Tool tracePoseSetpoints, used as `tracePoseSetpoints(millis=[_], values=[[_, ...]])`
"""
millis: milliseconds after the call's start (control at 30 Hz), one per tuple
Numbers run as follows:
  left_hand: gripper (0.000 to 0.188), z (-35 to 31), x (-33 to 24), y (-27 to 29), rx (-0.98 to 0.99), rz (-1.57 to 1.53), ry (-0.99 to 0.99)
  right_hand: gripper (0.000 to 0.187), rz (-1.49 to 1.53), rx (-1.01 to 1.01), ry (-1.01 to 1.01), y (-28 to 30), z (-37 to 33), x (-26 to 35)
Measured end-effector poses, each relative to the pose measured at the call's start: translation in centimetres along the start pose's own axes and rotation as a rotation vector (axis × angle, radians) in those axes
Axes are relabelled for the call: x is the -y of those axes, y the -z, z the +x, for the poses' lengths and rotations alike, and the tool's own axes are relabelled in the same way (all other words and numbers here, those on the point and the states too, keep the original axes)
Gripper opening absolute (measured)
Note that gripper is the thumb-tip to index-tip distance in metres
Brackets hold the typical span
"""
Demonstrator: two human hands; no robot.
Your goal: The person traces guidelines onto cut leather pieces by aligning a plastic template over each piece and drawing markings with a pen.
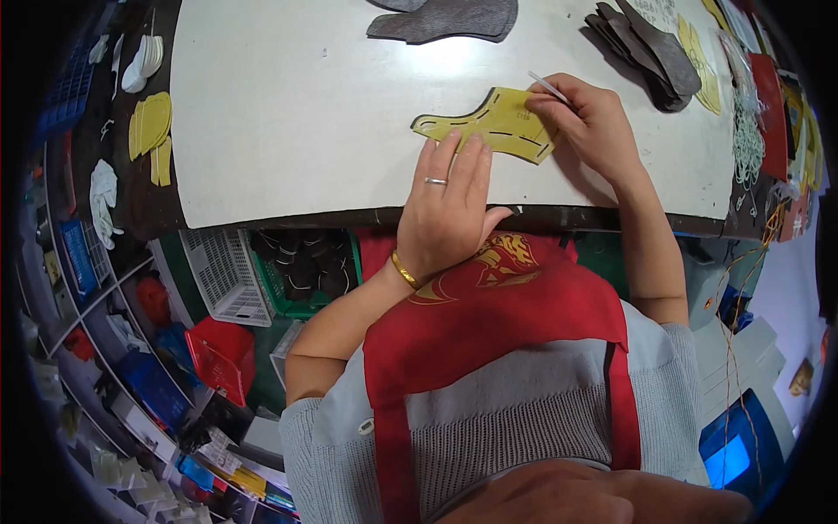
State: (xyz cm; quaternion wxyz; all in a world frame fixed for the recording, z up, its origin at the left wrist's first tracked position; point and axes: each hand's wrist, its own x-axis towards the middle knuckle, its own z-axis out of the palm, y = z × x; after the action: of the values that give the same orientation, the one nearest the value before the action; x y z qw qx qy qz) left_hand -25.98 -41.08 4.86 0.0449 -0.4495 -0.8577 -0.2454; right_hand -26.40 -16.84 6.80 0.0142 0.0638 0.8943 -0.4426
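Yellow template [502,120]: on white tabletop [271,131], near side, right of centre.
Left hand [447,196]: fingers slightly parted, resting on template.
Right hand [594,122]: fingers pinching slim white pen [548,86].
Steadying: press evenly against slipping.

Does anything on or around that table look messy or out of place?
Yes: toward the right end of the white table, the pale strings look tangled, and the dark pieces are stacked unevenly, their edges fanned out.

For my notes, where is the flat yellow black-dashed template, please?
In the head view, the template lies upper right of centre on the white tabletop, touched by the left hand and right hand.
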Motion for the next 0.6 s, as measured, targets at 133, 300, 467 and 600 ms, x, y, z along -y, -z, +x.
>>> tracePoseSetpoints(millis=[133, 300, 467, 600], values=[[0.078, -0.3, 0.1, -0.1, 0.0, -0.013, -0.016, 0.022, -0.009, 0.007, -0.023, -0.1, -0.2, 0.1], [0.079, -0.3, 0.3, -0.3, -0.015, -0.024, -0.009, 0.023, -0.135, -0.036, 0.057, -0.6, 0.1, 0.2], [0.077, 0.1, 0.1, 0.1, -0.009, -0.016, 0.001, 0.026, -0.19, -0.032, 0.002, -0.4, 0.2, 0.3], [0.067, 0.9, 0.6, 0.3, -0.011, 0.033, -0.025, 0.027, -0.054, -0.067, -0.018, 0.6, 0.1, -1.2]])
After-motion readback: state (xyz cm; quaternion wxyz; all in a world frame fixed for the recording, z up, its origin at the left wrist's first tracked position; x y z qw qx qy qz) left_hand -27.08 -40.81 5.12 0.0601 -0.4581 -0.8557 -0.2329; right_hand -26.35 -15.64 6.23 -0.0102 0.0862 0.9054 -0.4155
